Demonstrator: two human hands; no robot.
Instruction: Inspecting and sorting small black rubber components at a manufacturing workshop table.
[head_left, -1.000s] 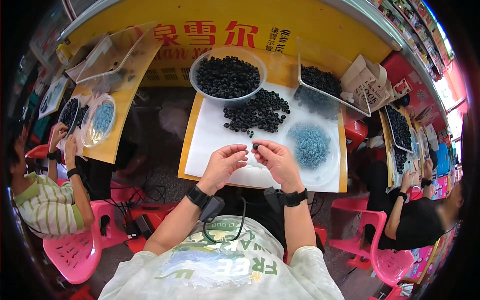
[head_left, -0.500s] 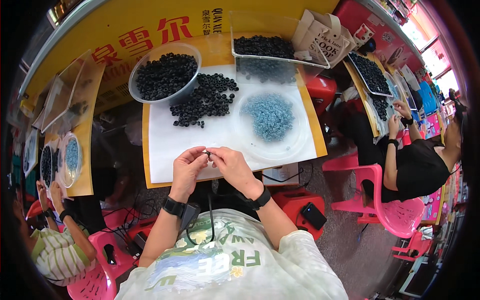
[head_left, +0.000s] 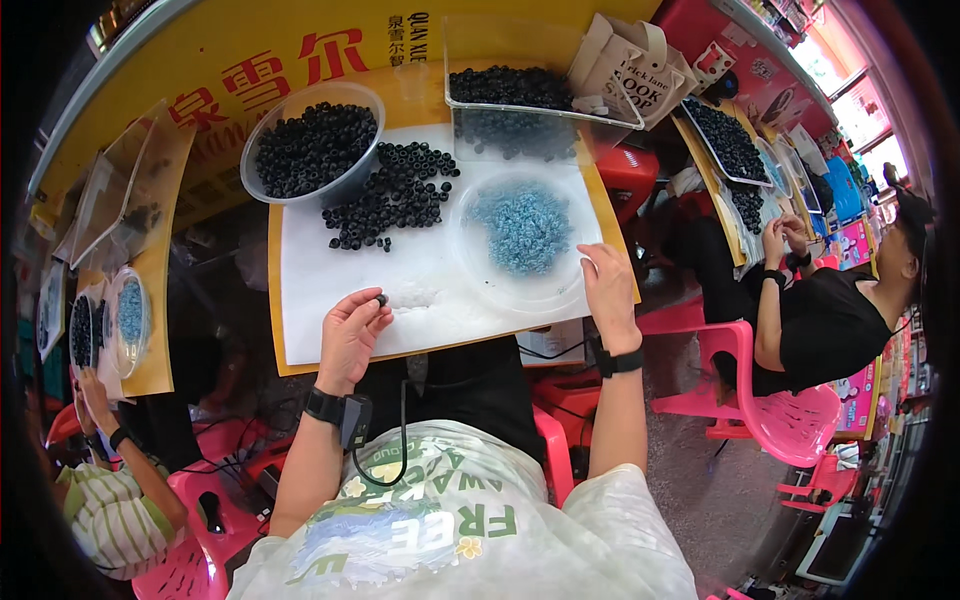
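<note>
A small black ring-shaped piece is pinched between the thumb and fingers of my left hand, above the near edge of the white sheet. My right hand is at the right rim of the clear round plate, its thumb and forefinger slightly apart with nothing visible between them. On that plate lies a heap of small light-blue pieces. Loose black ring-shaped pieces are spread on the sheet to the left, beside a clear bowl full of the same kind.
A clear bin with more black pieces stands at the back, near a canvas bag. Co-workers sit at boards on the left and right. A pink chair and a red stool stand to the right.
My hands have parted. The right moved right to the plate's rim; the left stays near the front edge and keeps the black piece. The view has shifted slightly.
</note>
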